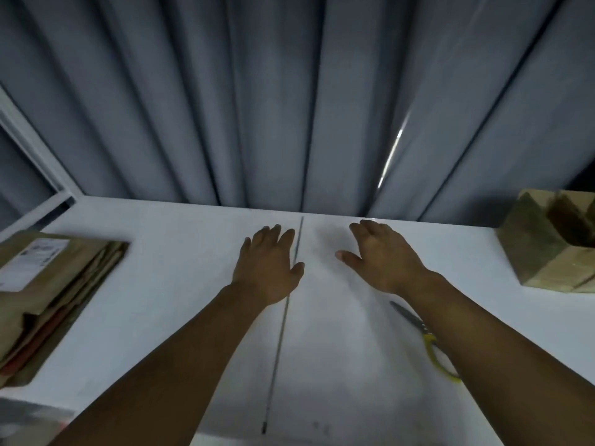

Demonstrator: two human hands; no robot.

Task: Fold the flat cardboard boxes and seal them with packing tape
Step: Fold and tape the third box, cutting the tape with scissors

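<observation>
Flattened cardboard boxes [48,284] sit stacked at worktop [193,284] left edge, untouched. One assembled box [547,252] stands far right. Left hand [269,267] and right hand [383,255] hover mid-worktop, fingers relaxed, holding nothing. Yellow-handled scissors [428,339] near right forearm. No tape visible; most folding apparently remains.

Bench top [193,284]: white, smooth, matt laminate look with a faint sheen at the far edge; thin dark seam down the middle. Flat cardboard boxes [64,278] at the left edge: brown paperboard, matt, edges rough and frayed; a white paper label [35,262] on top, print too blurred to read. Box [547,252] at the far right corner: same brown matt cardboard. Scissors [426,338] near the right edge: grey metal blades, yellow plastic handles. Curtain [257,107] behind: grey cloth, matt, pleated.
</observation>
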